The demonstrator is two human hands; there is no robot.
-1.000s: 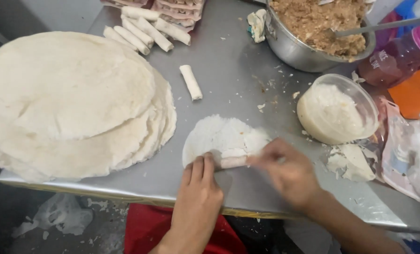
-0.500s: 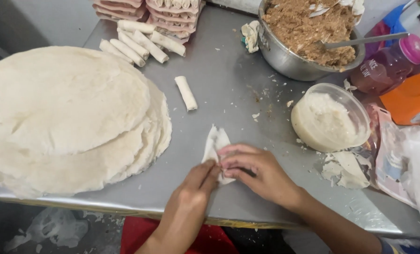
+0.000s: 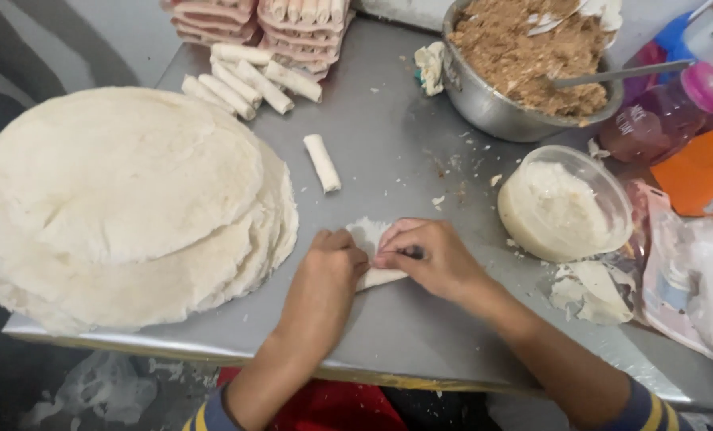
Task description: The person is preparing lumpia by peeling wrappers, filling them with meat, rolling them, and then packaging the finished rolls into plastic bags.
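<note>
Hands (image 3: pixel 376 259) pinch wrapper (image 3: pixel 370 237) near table edge (image 3: pixel 420 381).

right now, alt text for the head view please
Left hand and right hand press a small folded wrapper on a steel table. Left: a stack of round wrappers; behind: finished rolls, a bowl of brown filling.

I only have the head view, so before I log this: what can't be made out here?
- Head view: most of the wrapper lies under the left hand and right hand; its filling is hidden.
- Stacked rolls cut off by the top edge.
- Pink bottle blurred.
</note>
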